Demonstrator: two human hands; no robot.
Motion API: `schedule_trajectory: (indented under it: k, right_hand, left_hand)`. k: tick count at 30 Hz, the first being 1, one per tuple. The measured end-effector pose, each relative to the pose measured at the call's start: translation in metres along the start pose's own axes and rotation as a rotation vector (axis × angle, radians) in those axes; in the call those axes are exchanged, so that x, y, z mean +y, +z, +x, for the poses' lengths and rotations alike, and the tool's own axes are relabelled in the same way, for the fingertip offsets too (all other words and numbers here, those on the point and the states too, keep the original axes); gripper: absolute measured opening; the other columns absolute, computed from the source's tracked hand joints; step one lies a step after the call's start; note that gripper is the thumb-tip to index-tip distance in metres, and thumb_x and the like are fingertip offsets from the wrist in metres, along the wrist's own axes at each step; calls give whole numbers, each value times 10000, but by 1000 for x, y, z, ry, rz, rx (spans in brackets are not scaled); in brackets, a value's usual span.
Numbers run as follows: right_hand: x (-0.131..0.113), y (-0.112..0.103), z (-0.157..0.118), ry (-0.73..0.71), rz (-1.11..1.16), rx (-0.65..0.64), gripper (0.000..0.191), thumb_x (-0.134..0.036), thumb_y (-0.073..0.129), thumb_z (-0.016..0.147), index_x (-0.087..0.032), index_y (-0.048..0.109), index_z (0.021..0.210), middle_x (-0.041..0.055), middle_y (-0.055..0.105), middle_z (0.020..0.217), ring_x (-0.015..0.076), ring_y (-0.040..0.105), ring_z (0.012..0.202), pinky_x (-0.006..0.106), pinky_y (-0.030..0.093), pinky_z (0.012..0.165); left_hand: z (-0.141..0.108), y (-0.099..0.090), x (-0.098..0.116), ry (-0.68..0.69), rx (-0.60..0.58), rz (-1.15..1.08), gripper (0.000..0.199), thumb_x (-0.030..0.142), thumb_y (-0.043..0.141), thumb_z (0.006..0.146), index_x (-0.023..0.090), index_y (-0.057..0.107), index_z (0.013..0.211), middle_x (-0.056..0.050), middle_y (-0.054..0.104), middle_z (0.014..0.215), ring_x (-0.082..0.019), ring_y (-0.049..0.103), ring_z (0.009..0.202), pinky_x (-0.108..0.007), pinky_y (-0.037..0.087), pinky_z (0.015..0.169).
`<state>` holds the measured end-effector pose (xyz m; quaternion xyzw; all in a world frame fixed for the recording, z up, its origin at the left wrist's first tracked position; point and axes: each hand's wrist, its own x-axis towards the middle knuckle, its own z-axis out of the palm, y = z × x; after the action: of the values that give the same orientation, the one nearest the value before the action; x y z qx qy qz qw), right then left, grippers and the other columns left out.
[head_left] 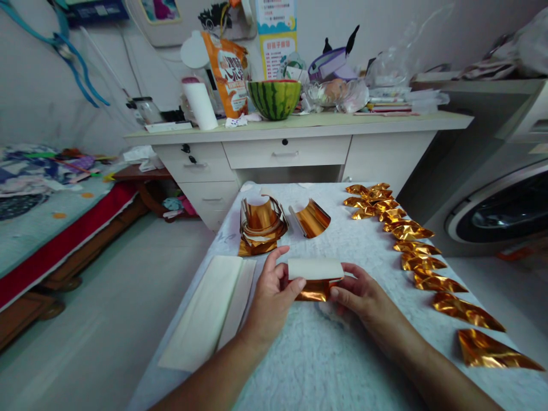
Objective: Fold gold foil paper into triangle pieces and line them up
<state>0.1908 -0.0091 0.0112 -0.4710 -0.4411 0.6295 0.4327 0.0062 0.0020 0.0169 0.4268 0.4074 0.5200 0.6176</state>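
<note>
A sheet of gold foil paper (314,290) with a pale backing is bent over between my two hands, above the cloth-covered table (295,354). My left hand (274,285) pinches its left end, thumb in front, index finger raised. On the right end, my right hand (362,291) grips with thumb and fingers. Beyond my hands stands a pile of curled gold foil sheets (261,222); beside it rests a single curled foil sheet (314,218). Folded gold foil pieces (417,262) form a line along the table's right side. Left of my left hand lie white paper strips (205,319).
Behind the table is a white desk (252,149) bearing a halved watermelon (275,98), an orange snack pouch (228,74) and a white paper roll (200,107). A washing machine (492,148) stands at the right, a bed (47,228) at the left.
</note>
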Motion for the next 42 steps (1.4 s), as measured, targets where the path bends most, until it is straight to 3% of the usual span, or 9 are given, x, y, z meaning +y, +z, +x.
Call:
schedule_trajectory:
  k: [2,6,12,14,17,20,26,31,42]
  right_hand:
    - [-4,1,-2,35,20,-33,373,-450,711,757,-168,576,958,15,628,737,117,537,598,245,413,549]
    - [-5,-1,-2,18,-19,-11,338,-489,679,776,-165,607,837,-9,579,660,99,472,544,234,378,514]
    - [5,-17,6,-84,-264,82,300,-493,605,832,-196,604,788,-8,596,690,130,528,606,243,401,553]
    - [8,-21,8,-105,-299,107,284,-480,601,836,-207,599,912,-6,615,710,151,559,638,257,419,575]
    - [10,-23,9,-118,-271,132,432,-481,627,818,-226,477,1132,-29,622,680,154,553,596,256,398,544]
    - [9,-21,9,-100,-180,136,527,-500,666,784,-251,373,1143,-49,624,662,145,536,551,240,367,509]
    - [3,-18,10,-135,-116,80,375,-498,673,780,-241,411,858,-47,563,662,127,527,581,236,385,535]
    - [1,-19,10,-185,-289,99,270,-468,598,832,-230,476,866,-20,558,721,138,534,637,254,427,579]
    - [6,-16,7,-279,-1153,142,78,-193,508,849,-219,581,842,16,599,735,197,557,733,313,416,647]
  left_hand:
    - [-1,1,-1,1,-11,-1,666,243,679,780,258,307,1332,-6,641,916,-180,623,868,-303,457,800]
    - [-3,1,-4,11,-31,184,638,262,640,810,253,286,1341,-11,612,916,-179,602,847,-312,460,773]
    - [-5,-8,-2,283,195,703,502,175,554,827,251,359,1283,-69,473,1207,-211,479,1091,-371,411,910]
    - [-6,-10,2,371,131,813,449,90,508,806,254,418,1214,-60,474,1204,-213,463,1118,-389,399,947]
    - [-9,-10,6,440,-139,996,459,-25,464,703,259,522,1060,-41,494,1153,-224,441,1158,-415,376,1008]
    - [-13,-8,3,489,-342,1122,609,-54,474,633,278,516,1142,-53,459,1251,-255,398,1215,-461,366,1037]
    - [-14,-4,0,668,-346,1252,332,30,543,799,251,574,1044,-49,540,1169,-252,459,1126,-442,412,978]
    - [-11,-3,5,749,-421,1334,105,160,518,922,209,606,891,-26,626,956,-213,531,948,-391,428,863]
    - [-12,-3,-6,608,-634,1374,145,168,461,954,178,594,898,-19,623,840,-181,562,846,-316,461,788]
